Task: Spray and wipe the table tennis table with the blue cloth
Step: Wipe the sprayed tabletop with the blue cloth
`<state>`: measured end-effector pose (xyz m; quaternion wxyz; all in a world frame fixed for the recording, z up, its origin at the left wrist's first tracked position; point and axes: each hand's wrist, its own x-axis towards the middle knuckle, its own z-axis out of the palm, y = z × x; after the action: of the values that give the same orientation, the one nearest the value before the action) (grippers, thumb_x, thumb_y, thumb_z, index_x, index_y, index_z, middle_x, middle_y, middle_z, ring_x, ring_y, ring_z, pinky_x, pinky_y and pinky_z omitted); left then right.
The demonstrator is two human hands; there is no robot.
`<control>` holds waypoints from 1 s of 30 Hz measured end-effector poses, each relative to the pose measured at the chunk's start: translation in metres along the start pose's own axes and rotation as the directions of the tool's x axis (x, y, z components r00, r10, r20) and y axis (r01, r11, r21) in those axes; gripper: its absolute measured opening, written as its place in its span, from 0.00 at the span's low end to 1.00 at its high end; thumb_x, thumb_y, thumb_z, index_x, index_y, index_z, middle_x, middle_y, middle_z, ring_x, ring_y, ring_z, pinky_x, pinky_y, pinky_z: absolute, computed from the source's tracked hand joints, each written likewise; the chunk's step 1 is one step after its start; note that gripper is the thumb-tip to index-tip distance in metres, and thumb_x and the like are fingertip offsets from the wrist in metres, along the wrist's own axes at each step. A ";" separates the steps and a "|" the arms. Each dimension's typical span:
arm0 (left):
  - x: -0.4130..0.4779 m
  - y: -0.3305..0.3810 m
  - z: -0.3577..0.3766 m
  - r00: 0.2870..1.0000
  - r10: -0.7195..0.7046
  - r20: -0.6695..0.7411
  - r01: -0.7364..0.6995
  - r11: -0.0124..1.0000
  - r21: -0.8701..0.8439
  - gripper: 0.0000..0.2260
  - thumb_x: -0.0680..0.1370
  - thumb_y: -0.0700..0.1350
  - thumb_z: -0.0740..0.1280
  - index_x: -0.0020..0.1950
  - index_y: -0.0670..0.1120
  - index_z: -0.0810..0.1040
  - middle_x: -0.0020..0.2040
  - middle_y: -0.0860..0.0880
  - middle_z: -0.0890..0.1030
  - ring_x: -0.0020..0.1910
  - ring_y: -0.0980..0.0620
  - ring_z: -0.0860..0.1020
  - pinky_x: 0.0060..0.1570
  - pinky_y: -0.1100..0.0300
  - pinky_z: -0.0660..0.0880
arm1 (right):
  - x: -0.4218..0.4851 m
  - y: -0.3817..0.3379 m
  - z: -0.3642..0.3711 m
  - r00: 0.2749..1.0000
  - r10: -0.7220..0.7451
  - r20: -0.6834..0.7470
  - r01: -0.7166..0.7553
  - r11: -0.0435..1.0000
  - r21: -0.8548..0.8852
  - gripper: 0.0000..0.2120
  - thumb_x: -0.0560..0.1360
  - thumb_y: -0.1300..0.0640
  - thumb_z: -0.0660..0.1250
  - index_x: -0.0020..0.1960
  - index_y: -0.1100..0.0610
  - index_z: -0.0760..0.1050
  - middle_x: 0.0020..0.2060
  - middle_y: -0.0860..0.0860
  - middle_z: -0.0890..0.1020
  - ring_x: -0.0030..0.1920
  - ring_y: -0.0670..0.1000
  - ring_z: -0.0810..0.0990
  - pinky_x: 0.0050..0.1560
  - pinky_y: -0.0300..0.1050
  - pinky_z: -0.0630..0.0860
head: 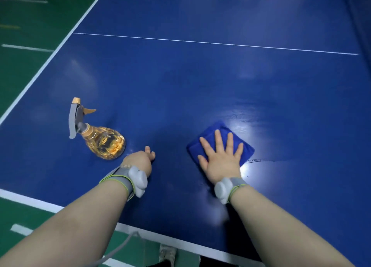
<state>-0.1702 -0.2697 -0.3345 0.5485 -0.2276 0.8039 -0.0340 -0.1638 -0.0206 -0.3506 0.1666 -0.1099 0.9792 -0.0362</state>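
Observation:
The blue table tennis table (180, 86) fills most of the view. A folded blue cloth (245, 148) lies on it at the right, and my right hand (219, 156) presses flat on top of it with fingers spread. An amber spray bottle (104, 141) with a grey and orange trigger head stands on the table at the left. My left hand (140, 160) rests on the table just right of the bottle, not touching it, fingers curled down against the surface and holding nothing. Both wrists wear grey bands with white sensors.
A wet, shiny streak (261, 122) shows on the table beyond and right of the cloth. The table's white near edge (180, 242) runs along the bottom, its left edge (50, 56) diagonally. Green floor (26, 36) lies to the left. My shoe (167, 252) shows below the near edge.

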 end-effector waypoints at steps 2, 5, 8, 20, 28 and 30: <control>0.000 -0.002 0.000 1.000 0.020 -0.005 -0.020 0.999 0.037 0.28 0.82 0.57 0.47 0.78 0.50 0.40 0.79 0.48 0.50 0.78 0.45 0.47 0.74 0.46 0.49 | 0.000 0.034 -0.005 0.985 0.174 0.013 -0.174 0.984 0.033 0.29 0.79 0.34 0.47 0.77 0.35 0.44 0.79 0.50 0.40 0.77 0.64 0.36 0.70 0.71 0.36; 0.002 -0.008 0.000 0.997 0.071 -0.009 -0.070 0.995 0.078 0.28 0.82 0.58 0.47 0.78 0.50 0.39 0.79 0.49 0.48 0.78 0.45 0.46 0.74 0.46 0.48 | -0.016 0.078 -0.008 0.900 0.435 -0.018 -0.432 0.897 0.097 0.28 0.79 0.35 0.46 0.78 0.36 0.45 0.79 0.50 0.40 0.77 0.63 0.36 0.72 0.71 0.39; -0.003 -0.012 0.002 0.989 0.146 -0.017 -0.145 0.988 0.056 0.28 0.83 0.57 0.47 0.78 0.50 0.38 0.79 0.49 0.43 0.78 0.45 0.44 0.74 0.45 0.47 | -0.030 0.088 -0.007 0.807 0.590 0.017 -0.585 0.796 0.152 0.28 0.80 0.36 0.44 0.78 0.37 0.44 0.79 0.50 0.40 0.77 0.63 0.36 0.72 0.72 0.38; -0.048 -0.068 0.033 0.872 0.430 -0.234 -0.360 0.887 0.287 0.33 0.78 0.34 0.60 0.79 0.48 0.48 0.79 0.48 0.40 0.78 0.49 0.44 0.75 0.50 0.47 | -0.042 -0.109 0.025 0.933 0.357 -0.034 -0.352 0.929 0.117 0.30 0.81 0.37 0.47 0.79 0.42 0.42 0.79 0.57 0.40 0.76 0.69 0.36 0.68 0.76 0.38; -0.044 -0.082 0.050 0.811 0.474 -0.343 -0.395 0.876 0.277 0.27 0.79 0.37 0.58 0.77 0.47 0.55 0.79 0.47 0.45 0.78 0.49 0.49 0.75 0.50 0.48 | -0.069 -0.170 0.042 1.000 -0.024 0.011 0.023 0.998 0.055 0.29 0.80 0.36 0.51 0.78 0.37 0.46 0.79 0.52 0.38 0.76 0.65 0.33 0.68 0.72 0.31; -0.050 -0.081 0.052 0.782 0.496 -0.377 -0.422 0.867 0.264 0.27 0.78 0.35 0.57 0.77 0.47 0.56 0.79 0.47 0.46 0.78 0.49 0.50 0.75 0.51 0.48 | -0.071 -0.148 0.038 0.998 0.059 -0.004 -0.058 0.996 0.066 0.29 0.79 0.36 0.51 0.78 0.36 0.46 0.79 0.51 0.39 0.77 0.64 0.34 0.69 0.71 0.33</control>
<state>-0.0825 -0.3116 -0.2869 0.3643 0.0353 0.9305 -0.0153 -0.0552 -0.1499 -0.3481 0.1681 -0.0756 0.9808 -0.0637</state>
